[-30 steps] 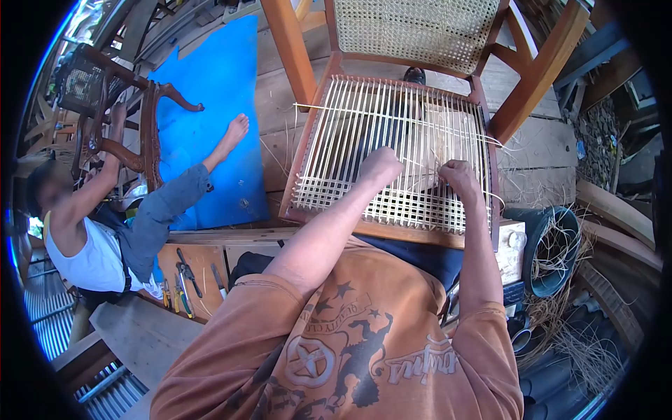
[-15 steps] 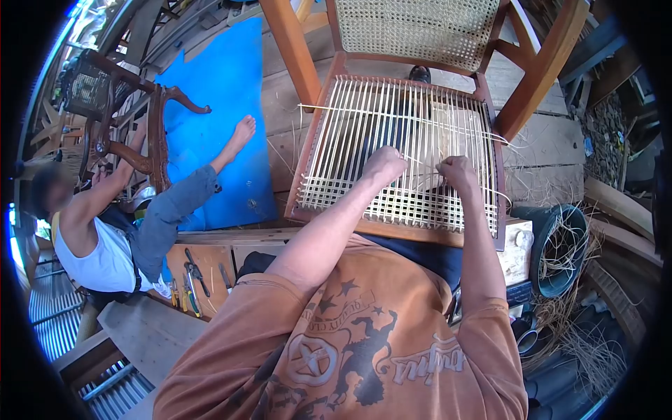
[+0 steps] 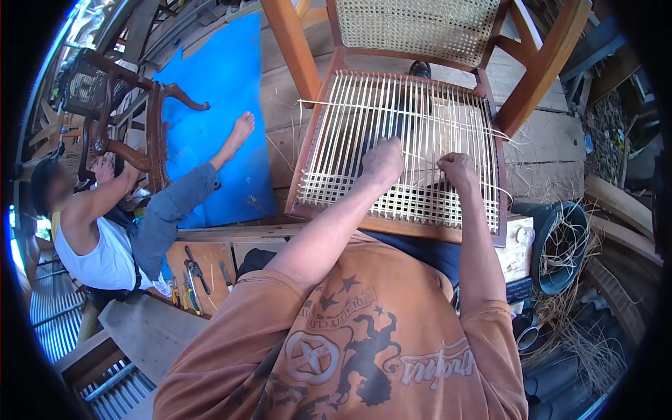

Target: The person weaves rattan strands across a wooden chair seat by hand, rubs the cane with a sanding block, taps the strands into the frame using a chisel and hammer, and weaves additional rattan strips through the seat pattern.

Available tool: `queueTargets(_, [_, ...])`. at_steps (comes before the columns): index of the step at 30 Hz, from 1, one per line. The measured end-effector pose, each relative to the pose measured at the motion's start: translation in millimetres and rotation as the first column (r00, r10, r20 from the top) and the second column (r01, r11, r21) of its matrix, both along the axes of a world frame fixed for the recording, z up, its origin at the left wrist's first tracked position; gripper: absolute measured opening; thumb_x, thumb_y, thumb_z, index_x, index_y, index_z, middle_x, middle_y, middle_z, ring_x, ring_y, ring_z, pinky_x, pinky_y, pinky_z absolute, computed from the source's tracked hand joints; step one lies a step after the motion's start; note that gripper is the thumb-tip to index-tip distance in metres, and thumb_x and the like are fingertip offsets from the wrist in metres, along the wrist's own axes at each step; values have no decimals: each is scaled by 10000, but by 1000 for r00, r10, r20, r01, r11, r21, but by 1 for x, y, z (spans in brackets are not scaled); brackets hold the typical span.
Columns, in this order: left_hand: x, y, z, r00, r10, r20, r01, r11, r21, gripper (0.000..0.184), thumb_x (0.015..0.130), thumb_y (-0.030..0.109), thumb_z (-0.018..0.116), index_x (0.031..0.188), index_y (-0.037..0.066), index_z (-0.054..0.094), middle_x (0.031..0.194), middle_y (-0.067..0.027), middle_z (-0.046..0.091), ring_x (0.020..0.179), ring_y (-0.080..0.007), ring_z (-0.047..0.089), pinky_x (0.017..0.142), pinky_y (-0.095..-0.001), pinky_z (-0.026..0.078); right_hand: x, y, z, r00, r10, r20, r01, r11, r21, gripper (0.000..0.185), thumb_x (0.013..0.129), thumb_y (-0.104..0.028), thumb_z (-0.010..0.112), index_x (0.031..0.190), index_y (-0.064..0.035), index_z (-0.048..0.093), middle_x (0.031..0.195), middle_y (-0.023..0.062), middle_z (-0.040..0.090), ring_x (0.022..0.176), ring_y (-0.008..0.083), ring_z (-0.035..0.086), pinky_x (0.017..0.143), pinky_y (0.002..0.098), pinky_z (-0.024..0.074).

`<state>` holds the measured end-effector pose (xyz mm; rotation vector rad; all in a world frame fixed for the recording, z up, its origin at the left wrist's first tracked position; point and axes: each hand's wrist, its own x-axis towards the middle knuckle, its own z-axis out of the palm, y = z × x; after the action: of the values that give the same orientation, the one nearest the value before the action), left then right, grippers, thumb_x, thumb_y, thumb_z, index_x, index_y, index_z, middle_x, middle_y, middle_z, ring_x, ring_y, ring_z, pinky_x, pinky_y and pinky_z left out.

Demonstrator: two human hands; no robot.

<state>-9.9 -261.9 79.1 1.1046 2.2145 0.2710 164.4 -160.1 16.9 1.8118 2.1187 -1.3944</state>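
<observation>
Since the earlier frame the left hand [image 3: 383, 162] has shifted slightly toward the far side of the seat, its knuckles now pointing more that way, while the right hand [image 3: 458, 170] has hardly moved. The co-worker [image 3: 105, 255] at the left has changed the bend of one arm.

The wooden chair [image 3: 413, 232] stands directly in front of the person, its seat between the two arms and its woven cane back [image 3: 420, 28] at the far side. Pale lengthwise strands [image 3: 350, 115] cross the seat opening from near to far; a closed grid [image 3: 413, 205] fills the near part, and a few crosswise strands run loosely across the far part.

Both hands are over the middle of the seat, a little apart. The left fingers are curled in, and whether they grip a strand cannot be told. The right fingertips are pressed together, pinching a thin cane strand [image 3: 422, 159] that shows in the gap between the hands.

Just left of the person, pliers [image 3: 197, 269] and other hand tools lie on a wooden tabletop [image 3: 218, 253]. Farther left, a carved chair [image 3: 155, 133] is beside a blue sheet [image 3: 224, 70], over which the co-worker's bare foot [image 3: 243, 126] extends. To the right, a dark bucket [image 3: 542, 277] holds tangled cane strips.
</observation>
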Motion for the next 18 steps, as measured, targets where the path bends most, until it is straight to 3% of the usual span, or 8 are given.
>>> queueTargets(2, [2,0,-19,1000,27,2,-27,997,71,263,862,95,568,1115,123,635,1261,-143,540,984,-307,623,868,-423,486,1,-2,-12,1000,4,20,-5,998,58,298,776,-377,658,947,-144,731,850,109,704,838,257,668,773,360,494])
queueTargets(3, [1,0,-31,999,10,-52,-3,990,142,209,871,116,547,1050,116,655,1172,-149,588,975,-303,625,862,-431,485,2,-4,-15,1000,2,3,-2,996,87,314,773,-393,655,946,-143,730,844,113,702,833,263,669,765,355,496])
queueTargets(5, [-13,12,-6,987,-155,48,156,988,-18,188,884,133,509,980,100,666,1125,-158,615,935,-311,631,839,-442,492,1,-6,-4,1000,11,20,-13,998,58,307,772,-387,662,949,-146,730,840,103,705,815,251,672,747,359,500])
queueTargets(10, [-17,18,-18,939,-332,-91,329,943,-50,190,894,120,466,890,38,638,979,-169,648,777,-320,650,740,-452,514,-1,-8,16,997,25,71,-29,998,60,265,810,-318,675,984,-125,725,841,121,709,733,198,683,700,329,536])
queueTargets(13, [-64,-8,-5,894,-344,-288,334,939,-83,145,837,40,548,954,-27,602,861,-190,666,750,-321,679,671,-406,558,8,-13,43,924,-196,-328,200,980,-24,223,860,-238,653,993,-70,715,878,140,710,747,186,684,692,274,557])
queueTargets(14, [-121,-38,-24,818,-405,-408,444,896,0,142,847,64,554,940,-37,589,745,-144,650,640,-339,661,606,-453,539,13,-6,30,802,-320,-504,351,936,-36,204,888,-173,629,1009,-22,694,917,148,708,754,174,681,677,241,567])
queueTargets(15, [-142,-54,15,908,-252,-336,239,968,-78,138,845,78,557,942,-17,583,787,-156,624,728,-341,661,653,-469,524,5,6,48,932,-249,-262,287,951,119,248,903,-220,610,1047,-33,684,1023,159,690,874,200,676,777,284,559])
queueTargets(18, [-148,-85,83,791,-286,-541,414,901,128,109,856,105,556,924,27,591,915,-167,595,843,-339,633,711,-459,505,-82,-29,63,923,37,-383,-1,996,92,366,927,-352,558,1107,-53,666,1156,149,644,1073,248,609,957,382,476])
